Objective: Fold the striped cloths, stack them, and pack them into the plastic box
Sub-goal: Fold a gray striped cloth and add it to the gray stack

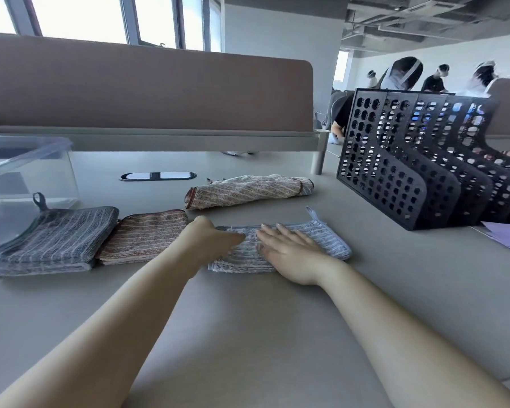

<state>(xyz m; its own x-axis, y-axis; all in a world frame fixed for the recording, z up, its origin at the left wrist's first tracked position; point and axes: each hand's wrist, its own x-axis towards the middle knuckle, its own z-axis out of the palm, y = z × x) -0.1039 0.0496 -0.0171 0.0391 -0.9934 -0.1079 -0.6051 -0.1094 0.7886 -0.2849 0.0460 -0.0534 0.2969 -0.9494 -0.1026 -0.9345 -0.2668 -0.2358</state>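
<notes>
Head view hides a good part of the pale blue-grey striped cloth (326,241) under both hands: its middle is covered, and only the right end, the near hem and a strip of the far edge show. The left hand (215,242) lies on the cloth's left end with fingers stretched out flat, their tips smeared by blur. The right hand (289,253) presses palm-down on the middle, fingers straight and slightly spread, gripping nothing. At far left the clear plastic box (30,160) is cut off by the frame edge, so its full shape cannot be read. A black perforated plastic file rack (395,178) and a lilac paper sheet (508,237) run out of the right edge. The cloth is a nubbly weave with fine lines, folded into a long narrow band on the smooth grey table (277,334). Its long axis runs left to right across the person, and a small hanging loop sticks out from the far right corner, pointing away. Left of it, just beside each other, lie a rust-brown striped cloth (145,235) and a dark grey striped cloth (59,240), both folded into thick squares, the grey one with a dark loop at its far corner, toward the box. Beyond the hands a beige striped cloth (248,189) lies loosely rolled, its long axis also left to right. A brown padded desk partition (147,83) stands behind.
</notes>
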